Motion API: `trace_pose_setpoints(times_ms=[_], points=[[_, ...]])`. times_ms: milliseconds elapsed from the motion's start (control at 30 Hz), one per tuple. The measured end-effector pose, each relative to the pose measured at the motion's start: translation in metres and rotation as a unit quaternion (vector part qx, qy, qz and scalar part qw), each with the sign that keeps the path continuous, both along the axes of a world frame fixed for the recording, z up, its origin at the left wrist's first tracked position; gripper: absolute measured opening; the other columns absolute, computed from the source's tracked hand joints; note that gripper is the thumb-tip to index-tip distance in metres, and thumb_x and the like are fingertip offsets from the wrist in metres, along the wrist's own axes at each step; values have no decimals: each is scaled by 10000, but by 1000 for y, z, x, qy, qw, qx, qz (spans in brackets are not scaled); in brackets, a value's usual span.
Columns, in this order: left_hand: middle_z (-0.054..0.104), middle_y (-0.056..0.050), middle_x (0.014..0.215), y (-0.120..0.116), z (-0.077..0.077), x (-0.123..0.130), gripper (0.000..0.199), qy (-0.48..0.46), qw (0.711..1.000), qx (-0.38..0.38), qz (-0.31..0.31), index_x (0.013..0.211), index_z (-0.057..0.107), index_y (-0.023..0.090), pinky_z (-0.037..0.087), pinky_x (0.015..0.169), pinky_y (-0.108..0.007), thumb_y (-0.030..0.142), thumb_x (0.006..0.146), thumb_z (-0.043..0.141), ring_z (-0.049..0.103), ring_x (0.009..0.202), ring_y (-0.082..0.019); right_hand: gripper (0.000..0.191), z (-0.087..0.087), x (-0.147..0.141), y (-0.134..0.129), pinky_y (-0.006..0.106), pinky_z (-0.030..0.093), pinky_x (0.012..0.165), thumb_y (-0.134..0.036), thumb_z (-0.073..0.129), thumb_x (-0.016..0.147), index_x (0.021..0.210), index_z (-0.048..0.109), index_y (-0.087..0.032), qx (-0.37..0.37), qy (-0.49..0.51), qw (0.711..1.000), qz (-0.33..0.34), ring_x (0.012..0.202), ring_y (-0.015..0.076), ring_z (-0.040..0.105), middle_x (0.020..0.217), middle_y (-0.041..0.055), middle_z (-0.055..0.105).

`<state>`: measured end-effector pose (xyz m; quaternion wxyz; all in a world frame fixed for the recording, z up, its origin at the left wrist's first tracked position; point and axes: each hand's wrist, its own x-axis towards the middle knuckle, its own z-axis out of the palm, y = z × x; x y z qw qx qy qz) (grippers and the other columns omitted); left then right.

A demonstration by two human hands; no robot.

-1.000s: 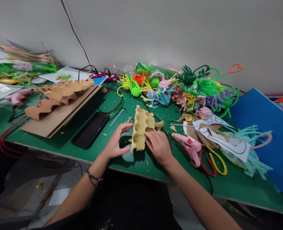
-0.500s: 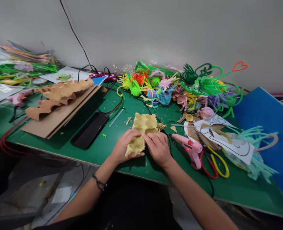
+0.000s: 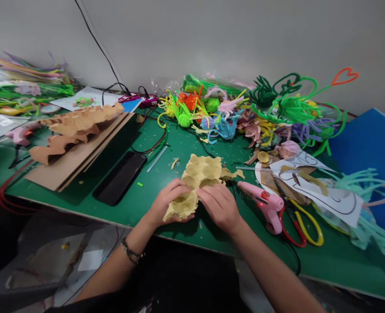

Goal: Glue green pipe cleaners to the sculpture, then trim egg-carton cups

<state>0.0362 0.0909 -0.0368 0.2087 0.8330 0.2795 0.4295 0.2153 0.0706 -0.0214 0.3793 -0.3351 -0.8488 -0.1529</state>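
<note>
A pale yellow piece of egg carton (image 3: 201,168) with several cups is between my hands, just above the front part of the green table (image 3: 166,165). My left hand (image 3: 169,202) is closed around its near left end, thumb on top and fingers beneath. From the right side, my right hand (image 3: 221,208) grips the carton's edge near its middle, with the fingers bent over it. Small torn carton scraps (image 3: 233,174) lie just beyond my right hand. Right of that hand rest a pink glue gun (image 3: 264,202) and scissors (image 3: 305,224) with red and yellow handles.
Left of my hands lie a black phone (image 3: 119,178), a clear glue stick (image 3: 157,159) and stacked cardboard (image 3: 78,163) bearing brown egg carton pieces (image 3: 81,124). Colourful pipe cleaners (image 3: 192,111) pile up along the wall. A blue board (image 3: 371,148) and paper cut-outs (image 3: 329,191) are at right.
The near end of the egg carton has tilted and swung slightly towards me and to the left. Both hands keep hold of it. The camera view has shifted a little.
</note>
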Motion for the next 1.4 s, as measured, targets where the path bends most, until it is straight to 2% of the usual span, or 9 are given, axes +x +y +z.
trace_pose_setpoints(times_ms=[167, 300, 400, 567, 667, 933, 1100, 1267, 1400], points=[[528, -44, 830, 0, -3, 0, 348, 45, 998, 19, 26, 938, 516, 180, 439, 617, -246, 468, 745, 552, 524, 716, -150, 205, -2, 0, 4, 275, 416, 674, -127, 392, 857, 898, 592, -150, -8, -7, 1000, -4, 699, 142, 510, 767, 58, 607], [544, -65, 840, -1, 0, 3, 248, 102, 982, 86, 131, 927, 502, 163, 443, 603, -243, 373, 797, 480, 545, 723, -161, 193, -1, -2, 4, 334, 414, 815, -135, 430, 810, 943, 570, -140, -2, -4, 999, -38, 852, 177, 510, 842, 85, 586], [552, -80, 811, -2, 2, 5, 261, 119, 967, 112, 197, 917, 508, 137, 439, 588, -250, 357, 789, 449, 551, 705, -172, 206, 1, -7, -2, 368, 402, 845, -225, 440, 793, 947, 546, -137, 34, 14, 999, -4, 896, 192, 500, 877, 94, 572], [573, -66, 755, -4, 4, 12, 192, 256, 916, 116, 286, 889, 567, 164, 390, 545, -284, 246, 726, 506, 539, 672, -206, 138, -2, -17, -5, 296, 423, 694, -291, 496, 813, 803, 535, -160, 38, -40, 998, 38, 688, 150, 494, 714, 37, 591], [580, -69, 788, -4, 11, 20, 249, 316, 899, 99, 286, 939, 578, 178, 387, 577, -302, 251, 703, 544, 532, 719, -224, 122, -4, -17, -2, 266, 382, 581, -199, 471, 837, 737, 529, -163, 22, -38, 999, 4, 583, 134, 448, 609, 15, 572], [571, -66, 823, 2, 26, 27, 328, 368, 887, 88, 267, 944, 582, 200, 381, 596, -321, 413, 695, 596, 520, 749, -236, 197, -1, -8, -1, 272, 306, 526, -200, 459, 854, 681, 545, -163, -2, -35, 998, -58, 546, 142, 410, 563, 22, 539], [567, -68, 847, 6, 19, 23, 398, 367, 896, 89, 234, 1007, 570, 193, 393, 626, -317, 405, 677, 637, 515, 792, -240, 285, -3, -7, 1, 255, 301, 536, -179, 391, 884, 646, 548, -169, -40, -47, 998, -19, 554, 130, 410, 565, 14, 520], [544, -81, 898, 8, 10, 21, 383, 351, 909, 84, 209, 1052, 556, 195, 409, 658, -314, 375, 719, 608, 492, 835, -239, 322, -7, -7, 3, 225, 332, 550, -215, 357, 897, 630, 530, -166, -167, 26, 985, 32, 569, 119, 425, 573, 15, 515], [508, -68, 900, 8, 5, 24, 383, 328, 921, 71, 199, 1099, 534, 251, 423, 665, -315, 359, 737, 593, 484, 844, -235, 272, -4, -11, 3, 203, 345, 563, -207, 410, 866, 613, 503, -172, -308, 178, 933, 59, 561, 91, 433, 580, -10, 496]])
